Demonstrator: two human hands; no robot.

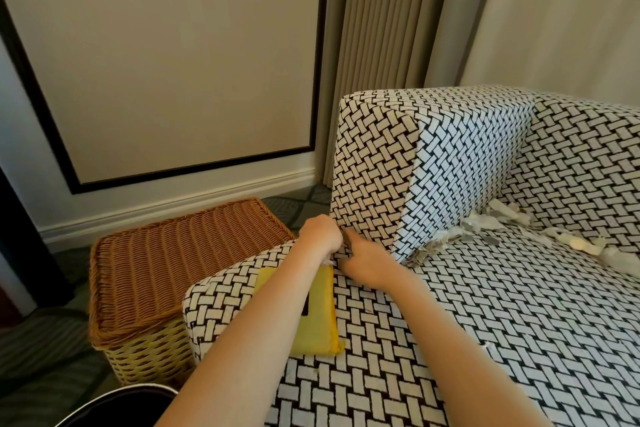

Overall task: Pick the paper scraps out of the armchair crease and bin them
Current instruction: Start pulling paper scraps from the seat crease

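Here the left hand (320, 236) and right hand (367, 263) meet at the armrest (374, 163) front, fingers bunched; whether either grips anything I cannot tell. Paper scraps (481, 222) lie in the crease of the armchair (485, 305), well to their right.

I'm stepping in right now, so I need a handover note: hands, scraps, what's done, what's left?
Left hand and right hand: both at the front end of the gap between arm and seat of the black-and-white woven-pattern armchair; grips unclear.
White and grey paper scraps: strewn along the rear seat crease.
Black round container, probably the bin: lower left, contents hidden.
Done: cannot tell.
Left: clear the crease, bin the scraps.
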